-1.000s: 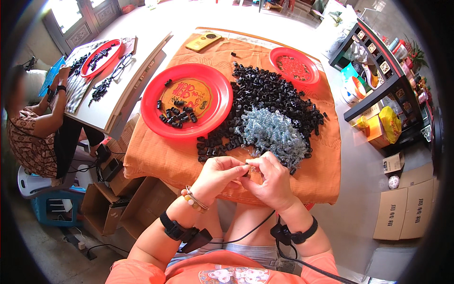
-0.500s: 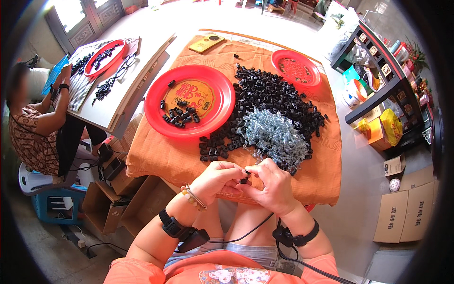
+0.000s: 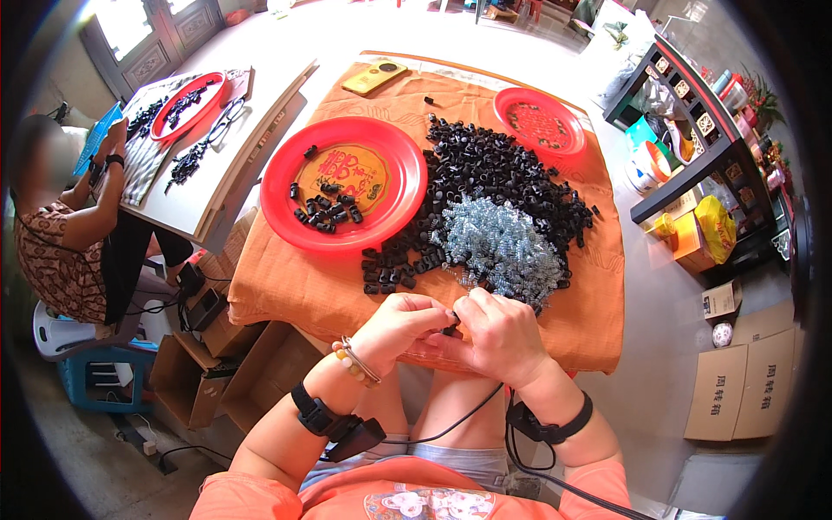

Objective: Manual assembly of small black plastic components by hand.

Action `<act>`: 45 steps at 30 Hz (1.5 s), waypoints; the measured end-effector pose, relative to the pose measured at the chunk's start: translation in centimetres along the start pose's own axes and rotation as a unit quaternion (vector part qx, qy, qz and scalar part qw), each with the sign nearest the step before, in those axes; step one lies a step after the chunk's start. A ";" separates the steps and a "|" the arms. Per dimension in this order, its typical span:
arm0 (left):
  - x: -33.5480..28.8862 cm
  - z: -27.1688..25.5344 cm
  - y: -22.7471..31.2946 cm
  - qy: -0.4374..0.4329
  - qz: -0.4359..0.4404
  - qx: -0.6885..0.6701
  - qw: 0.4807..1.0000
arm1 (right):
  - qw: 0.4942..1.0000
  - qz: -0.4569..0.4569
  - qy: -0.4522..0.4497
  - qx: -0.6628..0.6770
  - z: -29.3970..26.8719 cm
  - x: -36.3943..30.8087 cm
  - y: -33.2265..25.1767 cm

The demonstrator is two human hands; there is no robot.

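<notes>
Close to the near edge of the orange-covered table, my left hand (image 3: 400, 331) and my right hand (image 3: 501, 336) meet fingertip to fingertip. Between them is a small black plastic piece (image 3: 451, 325), mostly hidden by the fingers; both hands are closed on it. Just beyond my right hand lies a heap of small clear-silvery coil springs (image 3: 498, 243). Behind and around the springs spreads a large pile of similar black plastic pieces (image 3: 485, 160). To the left, a red round tray (image 3: 282, 199) holds several black pieces.
A second red tray (image 3: 568, 143) sits at the far right, and a yellow phone (image 3: 374, 76) at the far left. Another person (image 3: 65, 243) sits at a white table (image 3: 186, 204) on the left. Cardboard boxes (image 3: 195, 377) stand below. A dark shelf (image 3: 693, 191) is on the right.
My right hand has turned slightly, its fingers curling further over the black piece and covering more of it. The left hand stays nearly still. The whole view has shifted slightly.
</notes>
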State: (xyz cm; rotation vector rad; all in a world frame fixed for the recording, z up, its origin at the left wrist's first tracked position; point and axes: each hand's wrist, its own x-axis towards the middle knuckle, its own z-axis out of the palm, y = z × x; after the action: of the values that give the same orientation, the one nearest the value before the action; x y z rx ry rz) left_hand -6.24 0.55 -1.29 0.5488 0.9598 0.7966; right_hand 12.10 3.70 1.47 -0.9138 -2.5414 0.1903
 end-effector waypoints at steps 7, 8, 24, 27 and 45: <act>-0.5 0.3 0.7 0.009 -0.023 0.000 1.000 | 0.999 0.032 0.026 0.014 0.1 -0.2 -0.1; -0.5 0.1 0.7 0.010 -0.007 -0.026 1.000 | 0.998 0.048 0.026 0.020 0.1 -0.1 -0.3; 1.6 3.5 -1.8 -0.018 0.151 -0.360 0.920 | 0.992 0.077 0.101 0.006 3.1 0.3 -2.3; 1.9 3.3 -1.9 0.007 0.145 -0.358 0.922 | 0.991 0.073 0.110 0.005 3.3 0.3 -2.3; 2.4 3.6 -2.0 0.116 0.114 -0.330 0.930 | 0.993 0.058 0.102 0.014 4.5 -0.3 -1.8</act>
State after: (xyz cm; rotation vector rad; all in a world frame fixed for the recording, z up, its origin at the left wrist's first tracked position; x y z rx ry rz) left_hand -1.59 1.01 -2.22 -0.0282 0.7819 1.3449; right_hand 9.36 2.21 -2.20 -1.0150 -2.2956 0.1591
